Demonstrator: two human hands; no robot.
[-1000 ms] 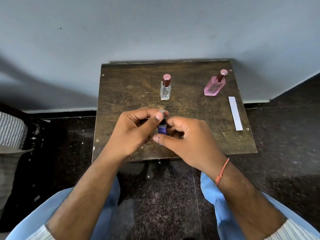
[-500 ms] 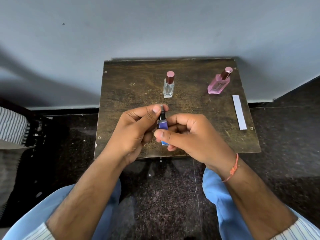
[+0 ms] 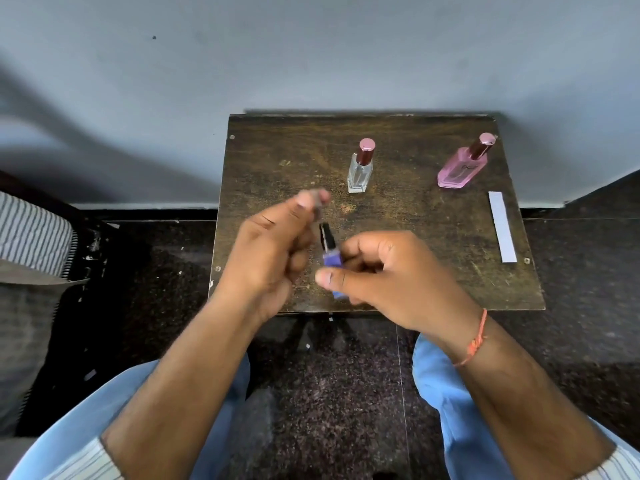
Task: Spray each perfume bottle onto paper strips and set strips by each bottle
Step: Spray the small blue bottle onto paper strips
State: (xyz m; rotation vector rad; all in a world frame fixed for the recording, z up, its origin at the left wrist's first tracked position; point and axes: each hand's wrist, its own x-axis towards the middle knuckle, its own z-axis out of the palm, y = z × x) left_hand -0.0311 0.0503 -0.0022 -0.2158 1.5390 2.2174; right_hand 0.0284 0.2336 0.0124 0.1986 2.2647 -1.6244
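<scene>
Left hand (image 3: 273, 244) now lifting away from the blue bottle (image 3: 331, 261), its fingertips pinching a blurred grey cap (image 3: 317, 199) earlier seated on it. Right hand (image 3: 384, 275) is gripping that bottle over the near table (image 3: 433, 271) edge, black sprayer showing. Beyond, standing: clear bottle (image 3: 361, 171); pink bottle (image 3: 462, 168), paper strip (image 3: 502, 226) lying beside it.

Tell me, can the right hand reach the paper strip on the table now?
Probably not yet: the right hand grips the purple bottle. The paper strip lies unobstructed on its right on the table, so reach looks easy once freed.
</scene>
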